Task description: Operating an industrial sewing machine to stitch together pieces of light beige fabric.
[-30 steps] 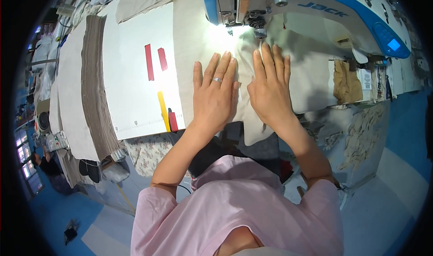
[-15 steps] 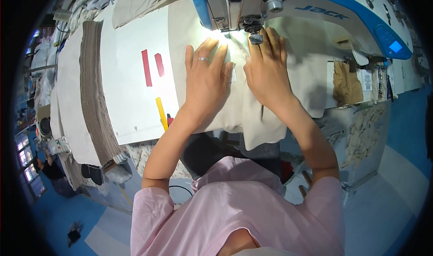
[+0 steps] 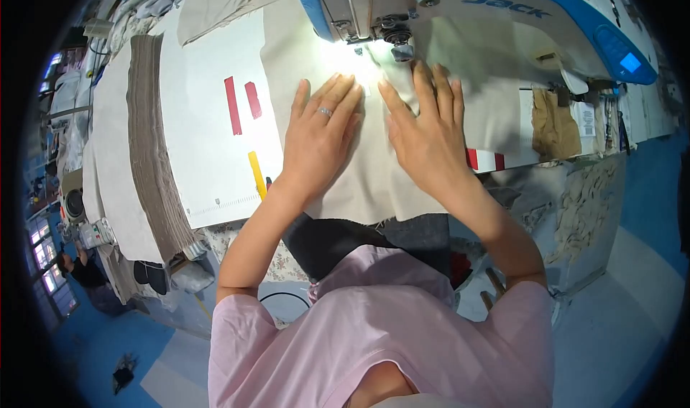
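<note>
Beige cloth (image 3: 363, 178) under two flat palms at a sewing machine (image 3: 496, 9)

From where I stand, far left first: a co-worker in a dark top (image 3: 97, 282) by the window. Then a thick stack of fabric (image 3: 147, 146), layered edges showing grey-brown. Next, the white worktop (image 3: 205, 142) with two red strips (image 3: 233, 106) and a yellow strip (image 3: 257, 174) on it.

Left hand (image 3: 320, 131): palm down on the cloth, fingers nearly straight, ring on one, gripping nothing. The cloth lies across the worktop, reaching under the machine's head; its near edge, slightly frayed, comes to the front by the person's lap. Bright light falls on the needle area (image 3: 359, 50), just beyond the fingertips.

Right hand (image 3: 429, 131): also palm down on the cloth, fingers spread, nothing clasped. Just beside its wrist, a red-and-white strip (image 3: 486, 159); further right a brown fabric piece (image 3: 553, 124), then the machine's control panel (image 3: 629, 63) with a lit screen.

Handling, my guess: light, soft, limp, not fragile — matte, so probably not slippery, but quick to ruckle. Best hold is flat finger pressure either side of the needle area, tips kept clear; pinching one edge would likely pull it askew.
</note>
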